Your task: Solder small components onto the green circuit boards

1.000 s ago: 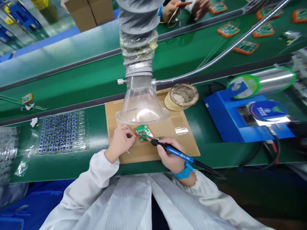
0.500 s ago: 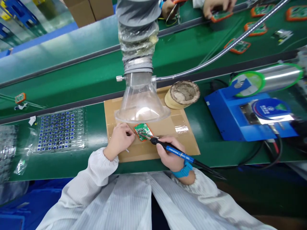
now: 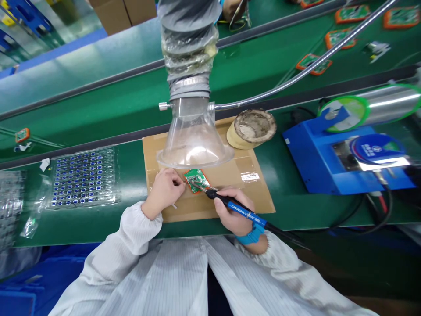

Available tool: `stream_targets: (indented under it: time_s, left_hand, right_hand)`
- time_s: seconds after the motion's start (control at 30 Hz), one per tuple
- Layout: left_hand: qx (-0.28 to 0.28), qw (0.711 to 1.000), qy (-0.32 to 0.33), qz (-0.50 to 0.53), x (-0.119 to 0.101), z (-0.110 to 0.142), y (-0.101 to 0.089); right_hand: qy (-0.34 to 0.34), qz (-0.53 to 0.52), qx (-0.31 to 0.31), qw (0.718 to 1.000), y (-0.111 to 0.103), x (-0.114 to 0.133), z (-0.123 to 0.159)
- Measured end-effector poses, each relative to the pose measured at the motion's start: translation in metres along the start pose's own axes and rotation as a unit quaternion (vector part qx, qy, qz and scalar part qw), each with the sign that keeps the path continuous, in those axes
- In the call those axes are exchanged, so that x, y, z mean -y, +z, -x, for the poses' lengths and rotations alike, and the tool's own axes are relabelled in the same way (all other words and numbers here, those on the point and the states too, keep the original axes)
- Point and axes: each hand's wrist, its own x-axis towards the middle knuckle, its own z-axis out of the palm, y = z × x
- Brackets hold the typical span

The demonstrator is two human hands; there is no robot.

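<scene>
Green with an orange rim, the circuit board point(image 3: 198, 175) lies on the cardboard point(image 3: 213, 211) near the centre of the frame, just below the clear hood point(image 3: 194, 147). From where I stand, the right hand point(image 3: 234, 217) grips the soldering iron point(image 3: 245, 212) like a pen, its tip over the board; whether it touches, I can't tell. The left hand point(image 3: 162, 191) is pinched closed beside the board's left edge, and what sits between its fingertips is too small to make out. I'd say the iron wants a light, steady grip and brief contact, those left fingertips clear of hot metal.
</scene>
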Motion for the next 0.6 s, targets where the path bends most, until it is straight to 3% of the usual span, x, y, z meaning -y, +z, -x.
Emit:
stream_targets:
  time_s: [0.2,0.6]
  left_hand:
    - [0.004,1.0,-0.003,0.004,0.0,-0.001,0.0]
    - [0.006,1.0,-0.002,-0.001,-0.001,-0.001,-0.002]
  right_hand:
    - [0.002,-0.011,-0.002,1.0,-0.001,-0.002,0.002]
    - [0.058,-0.081,-0.066,0.993,0.0,-0.014,0.007]
